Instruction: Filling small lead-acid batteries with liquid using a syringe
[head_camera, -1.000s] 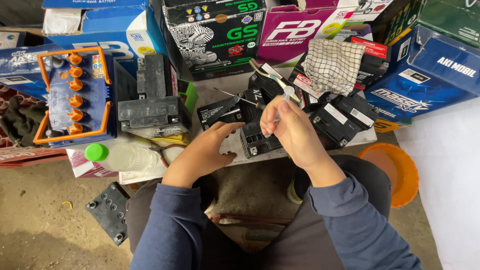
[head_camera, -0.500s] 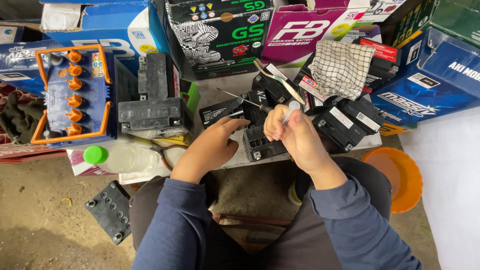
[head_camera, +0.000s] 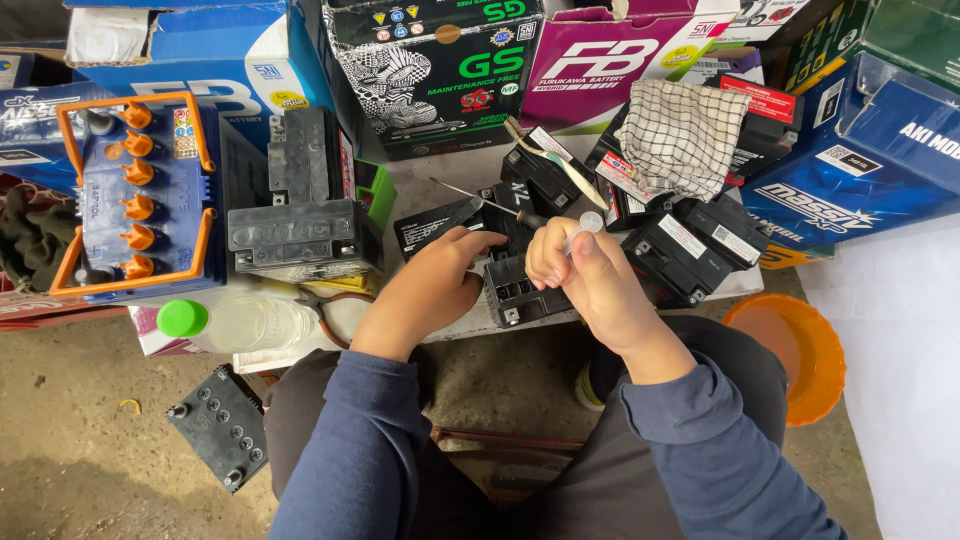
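Hands: both work close together over a small black battery (head_camera: 520, 290) at the near edge of the table (head_camera: 440, 170).
Left hand (head_camera: 430, 285): fingers curled down onto the battery's left side, pressing to keep it steady.
Right hand (head_camera: 580, 270): closed in a pinch around a small clear tube (head_camera: 585, 225), held upright just above the battery, its capped end poking past the fingertips.
Screwdriver (head_camera: 490, 200): lying flat just beyond the hands, within easy reach.
Other batteries (head_camera: 690, 245): black ones clustered to the right, with a checked cloth (head_camera: 680, 135) draped over them.
Large battery (head_camera: 300, 200): standing to the left, beside a blue battery with orange caps (head_camera: 140, 190).
Bottle (head_camera: 235, 320): clear with a green cap, lying on its side near the left knee.
Orange bowl (head_camera: 800, 350): on the floor to the right.
Boxes (head_camera: 440, 60): stacked cartons along the far side, forming a wall behind the table.
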